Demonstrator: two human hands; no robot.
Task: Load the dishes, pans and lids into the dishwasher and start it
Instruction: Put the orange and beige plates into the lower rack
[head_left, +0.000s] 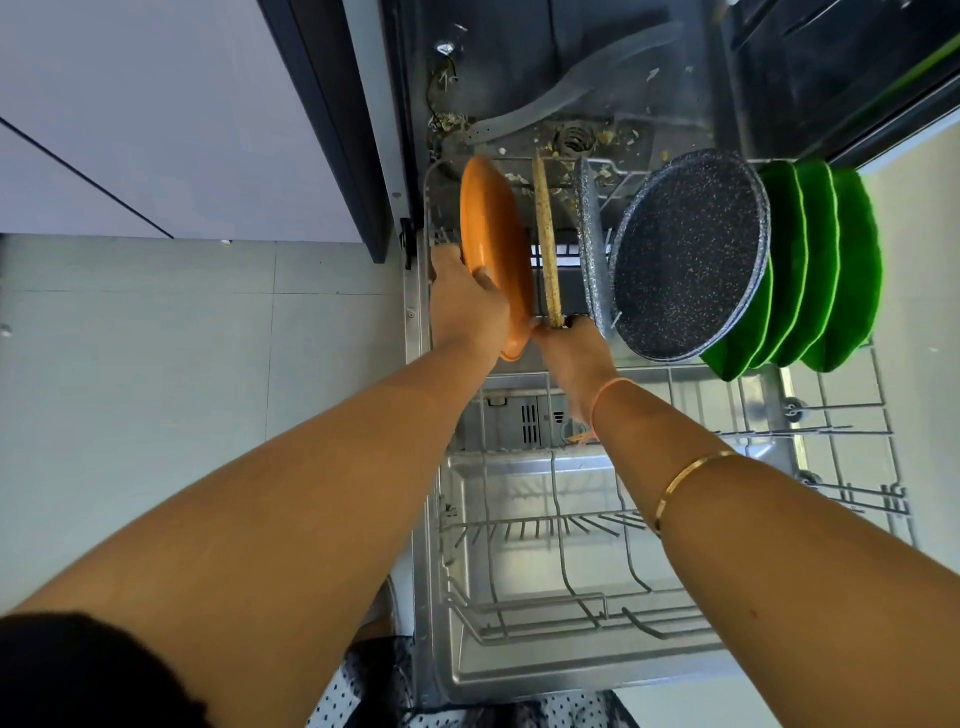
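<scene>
At the far left corner of the pulled-out rack (597, 631), in the head view, an orange plate (493, 228) is held on edge by the left hand (467, 304). The thumb is laid across the plate's face, and the fingers are hidden behind it. Just to its right, a tan speckled disc (546, 244) is seen only edge-on, so whether it is a plate or a lid cannot be told. Its near edge is pinched by the right hand (574, 348), though the fingertips are mostly hidden under the disc. The dishwasher tub (519, 62) is cut off at the top of the view, and its floor is dark and strewn with food scraps that are hard to make out.

Along the far edge of the rack, a grey speckled piece (589, 249) stands edge-on beside the disc. A dark speckled pan (685, 254) is leaned next to it, its inside facing the viewer. A row of green plates (831, 270) is stacked upright behind the pan at the far right corner. The near half of the rack holds nothing but bare wire.
</scene>
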